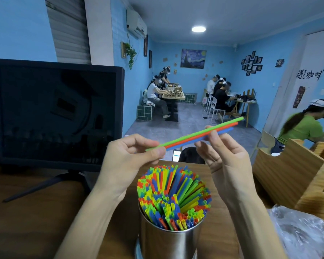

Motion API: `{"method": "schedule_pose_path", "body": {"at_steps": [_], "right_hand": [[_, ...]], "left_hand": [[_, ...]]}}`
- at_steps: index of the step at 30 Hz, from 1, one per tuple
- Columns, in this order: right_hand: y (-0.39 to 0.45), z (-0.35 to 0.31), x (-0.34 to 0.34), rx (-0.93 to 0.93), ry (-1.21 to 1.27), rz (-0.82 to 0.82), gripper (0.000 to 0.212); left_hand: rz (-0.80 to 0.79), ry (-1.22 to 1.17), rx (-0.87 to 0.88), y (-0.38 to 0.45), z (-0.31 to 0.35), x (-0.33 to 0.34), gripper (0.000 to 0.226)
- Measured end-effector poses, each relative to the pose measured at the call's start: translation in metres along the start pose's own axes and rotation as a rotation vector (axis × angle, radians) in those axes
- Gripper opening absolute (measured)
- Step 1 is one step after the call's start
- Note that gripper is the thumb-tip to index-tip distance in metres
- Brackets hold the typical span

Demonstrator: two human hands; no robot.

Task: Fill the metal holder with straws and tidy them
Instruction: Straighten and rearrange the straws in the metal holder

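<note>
The metal holder [171, 240] stands on the wooden surface [36, 221] right below me, at the bottom middle of my view, and it is packed with coloured straws [173, 199] that fan out above its rim. Around the holder I read the edges like this: a dark monitor [58, 111] on its stand rises behind and to the left of it, a wooden box [292, 172] sits to the right and a little behind, and crinkled clear plastic [299, 232] lies on the surface just right of the holder's base. Between monitor and box there is open air above the holder, and both hands are up in that gap.

My left hand [131, 156] pinches the near end of three loose straws [195, 136], green, orange and blue, between thumb and forefinger, its other fingers curled beneath. My right hand [223, 152] pinches the same bundle further along with its fingertips, its remaining fingers loosely bent. The bundle slants up and to the right, above the holder and clear of the straws standing in it. Behind the holder, past the surface edge, I see a blue room with people seated at tables.
</note>
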State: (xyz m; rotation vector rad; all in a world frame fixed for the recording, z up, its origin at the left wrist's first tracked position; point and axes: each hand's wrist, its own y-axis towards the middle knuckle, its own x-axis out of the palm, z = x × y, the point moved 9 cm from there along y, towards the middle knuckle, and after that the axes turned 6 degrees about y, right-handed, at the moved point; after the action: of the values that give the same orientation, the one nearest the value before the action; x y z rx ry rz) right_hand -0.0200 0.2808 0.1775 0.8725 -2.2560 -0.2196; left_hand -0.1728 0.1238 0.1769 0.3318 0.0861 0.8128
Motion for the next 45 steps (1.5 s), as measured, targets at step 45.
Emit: {"method": "schedule_pose_path", "body": {"at_steps": [45], "right_hand": [[-0.026,0.022,0.036,0.116,-0.909,-0.532,0.045]], "left_hand": [[-0.303,0.876,0.389,-0.018,0.020,0.034,0.007]]}}
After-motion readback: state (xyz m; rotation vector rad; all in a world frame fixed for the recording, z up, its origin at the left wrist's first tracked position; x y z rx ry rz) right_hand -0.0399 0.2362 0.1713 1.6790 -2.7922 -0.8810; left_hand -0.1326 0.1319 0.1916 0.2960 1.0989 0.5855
